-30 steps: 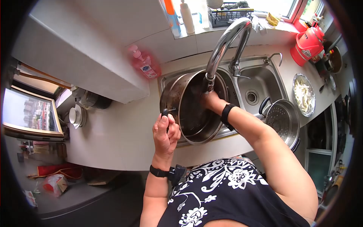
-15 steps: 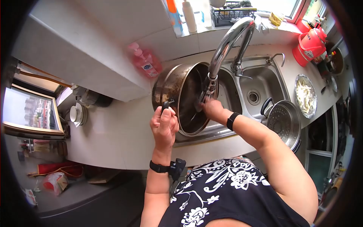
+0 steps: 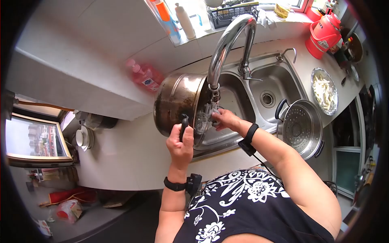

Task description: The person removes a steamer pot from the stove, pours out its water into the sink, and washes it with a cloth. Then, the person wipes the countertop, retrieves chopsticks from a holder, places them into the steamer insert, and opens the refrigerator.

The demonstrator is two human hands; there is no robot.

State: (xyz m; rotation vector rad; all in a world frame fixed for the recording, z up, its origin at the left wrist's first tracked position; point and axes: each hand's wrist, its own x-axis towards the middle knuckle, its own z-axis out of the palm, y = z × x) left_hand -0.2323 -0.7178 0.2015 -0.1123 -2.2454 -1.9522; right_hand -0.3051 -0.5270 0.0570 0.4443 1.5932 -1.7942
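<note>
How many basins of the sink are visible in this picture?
2: the left basin, partly hidden by the tilted pot, and the right basin, where the drain is visible.

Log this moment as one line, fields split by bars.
left hand: gripping pot handle | pot: tipped sideways at sink | right hand: near pot mouth, beside water | faucet: running

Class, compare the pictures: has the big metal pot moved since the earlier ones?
Yes. Judged against the fixed sink, the pot has shifted left, uncovering more of the left basin.
</note>
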